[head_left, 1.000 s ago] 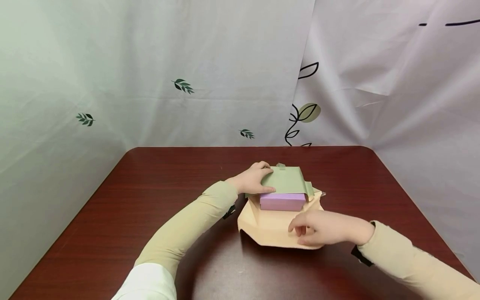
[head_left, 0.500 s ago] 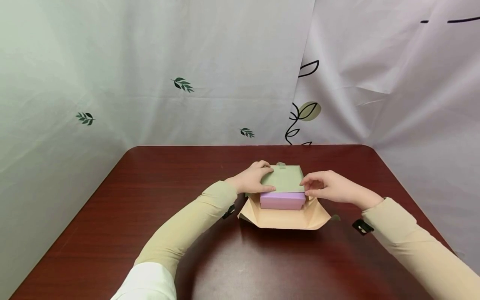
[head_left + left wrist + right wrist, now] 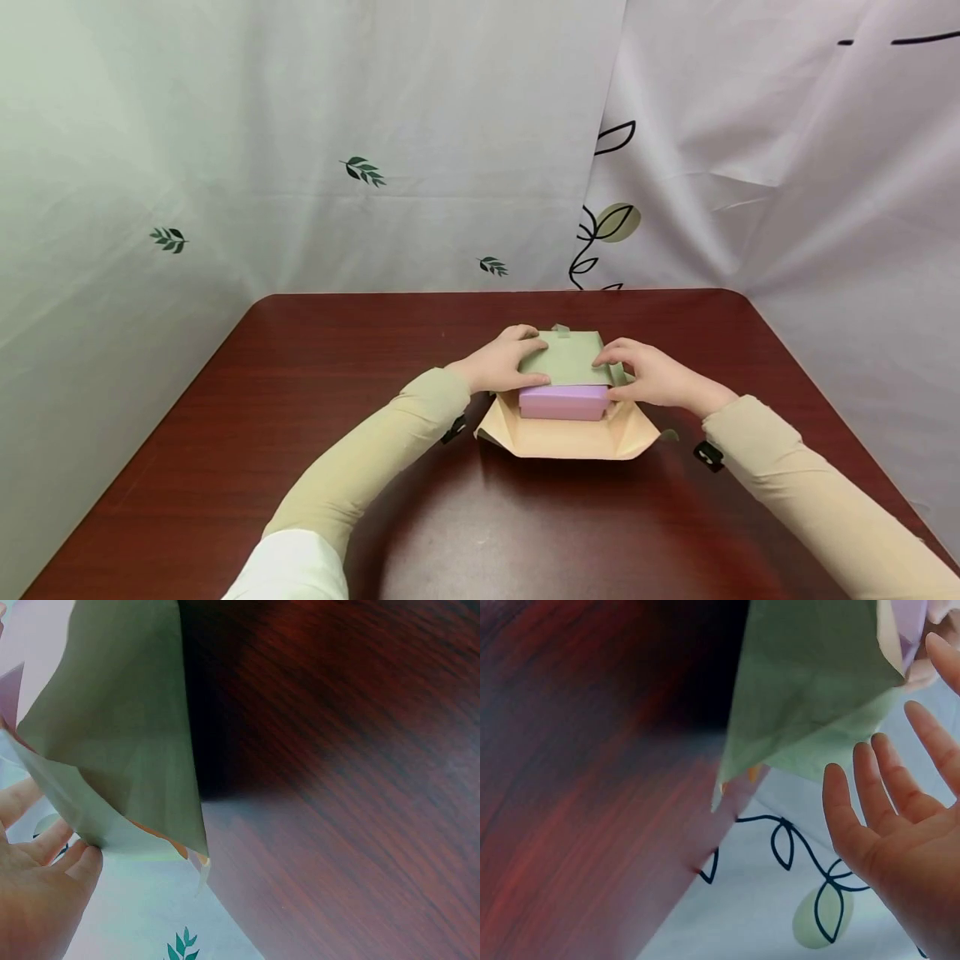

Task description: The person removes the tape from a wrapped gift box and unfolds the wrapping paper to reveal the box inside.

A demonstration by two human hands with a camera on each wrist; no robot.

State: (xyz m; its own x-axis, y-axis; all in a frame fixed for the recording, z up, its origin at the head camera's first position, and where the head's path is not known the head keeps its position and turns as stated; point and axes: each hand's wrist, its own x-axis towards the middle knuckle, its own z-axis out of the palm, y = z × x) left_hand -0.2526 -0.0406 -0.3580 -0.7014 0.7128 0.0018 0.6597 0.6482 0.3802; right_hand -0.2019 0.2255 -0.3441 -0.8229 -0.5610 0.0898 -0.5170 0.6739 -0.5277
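Note:
A purple box (image 3: 564, 403) sits on a sheet of wrapping paper, green outside (image 3: 567, 358) and cream inside (image 3: 562, 438). The sheet's far part is folded over the box top; its near part lies spread on the table. My left hand (image 3: 501, 360) presses the folded paper at the left, thumb along the near edge and fingers spread farther back. At the right, my right hand (image 3: 651, 377) is over the box's side, its fingertips at the paper's edge and thumb by the box corner. In the right wrist view the fingers (image 3: 889, 784) are loosely extended, with nothing held.
A piece of clear tape (image 3: 561, 331) sticks up at the folded paper's far edge. A dark red wooden table (image 3: 337, 350) bears everything. A pale curtain with leaf prints (image 3: 420, 150) hangs behind and at the sides.
My right hand has moved from the near part of the paper up to the box's right side, then slightly left onto the fold. The near flap has settled lower. My left hand stays in place.

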